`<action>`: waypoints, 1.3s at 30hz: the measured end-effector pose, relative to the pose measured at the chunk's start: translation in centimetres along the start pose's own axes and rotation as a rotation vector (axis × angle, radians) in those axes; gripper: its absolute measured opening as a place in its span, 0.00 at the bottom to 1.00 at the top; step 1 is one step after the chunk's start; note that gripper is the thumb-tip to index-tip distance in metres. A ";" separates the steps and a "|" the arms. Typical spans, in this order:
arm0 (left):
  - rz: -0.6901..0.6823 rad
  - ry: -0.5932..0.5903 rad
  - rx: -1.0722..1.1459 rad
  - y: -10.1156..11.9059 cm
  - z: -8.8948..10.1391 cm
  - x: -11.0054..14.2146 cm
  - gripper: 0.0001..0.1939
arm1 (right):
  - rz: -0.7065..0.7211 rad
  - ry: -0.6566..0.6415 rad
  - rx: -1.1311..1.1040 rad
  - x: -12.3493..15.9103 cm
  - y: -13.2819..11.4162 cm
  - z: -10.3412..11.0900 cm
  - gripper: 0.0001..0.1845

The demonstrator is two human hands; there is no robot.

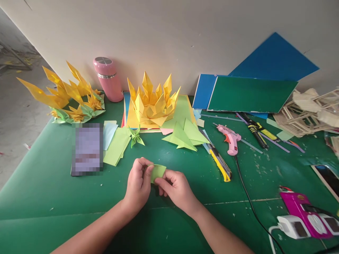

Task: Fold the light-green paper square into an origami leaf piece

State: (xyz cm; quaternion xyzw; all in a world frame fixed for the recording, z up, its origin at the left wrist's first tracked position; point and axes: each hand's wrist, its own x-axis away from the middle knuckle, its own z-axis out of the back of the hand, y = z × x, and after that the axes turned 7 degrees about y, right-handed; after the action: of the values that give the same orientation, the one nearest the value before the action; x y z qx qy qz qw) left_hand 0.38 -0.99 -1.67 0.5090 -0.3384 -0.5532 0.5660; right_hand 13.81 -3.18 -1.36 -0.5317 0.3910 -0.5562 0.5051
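Bare forearms (106, 222) slant inward on near side of all-yellow pointed paper crown (155, 111); left hand (139, 180) and right hand (177, 187), fingers bent, both pinch small light-green paper piece (158, 171).

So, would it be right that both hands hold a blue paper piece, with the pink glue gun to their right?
Not quite: in the head view, the paper piece between the left hand and right hand is green; the pink glue gun does lie to their right.
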 end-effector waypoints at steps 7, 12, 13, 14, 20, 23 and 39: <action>0.024 -0.040 -0.001 -0.1 0.2 -0.4 0.04 | -0.001 -0.086 0.001 0.1 -0.1 0.2 0.21; -0.009 -0.042 -0.030 0.2 0.1 -0.3 0.04 | -0.025 -0.095 0.079 0.3 -0.2 0.2 0.19; -0.012 -0.046 -0.030 0.2 0.2 -0.3 0.04 | -0.031 -0.109 0.085 0.3 -0.2 0.3 0.18; -0.017 -0.052 -0.030 0.3 0.2 -0.4 0.04 | -0.037 -0.129 0.083 0.3 -0.2 0.4 0.19; -0.108 -0.147 -0.062 0.2 0.8 -1.2 0.05 | -0.032 -0.083 -0.142 0.0 0.1 0.9 0.17; -0.143 -0.208 -0.059 -0.3 1.1 -1.4 0.04 | 0.007 0.090 -0.202 -0.4 0.3 1.1 0.16; -0.026 -0.184 0.158 -0.7 0.3 -0.3 0.08 | 0.300 0.424 -0.125 -0.5 0.8 1.7 0.06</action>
State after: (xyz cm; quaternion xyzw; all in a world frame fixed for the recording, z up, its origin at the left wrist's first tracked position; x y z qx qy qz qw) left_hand -0.11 -0.67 -2.25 0.5035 -0.4249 -0.5764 0.4834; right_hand 15.54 -2.62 -2.04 -0.3694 0.5963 -0.5487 0.4548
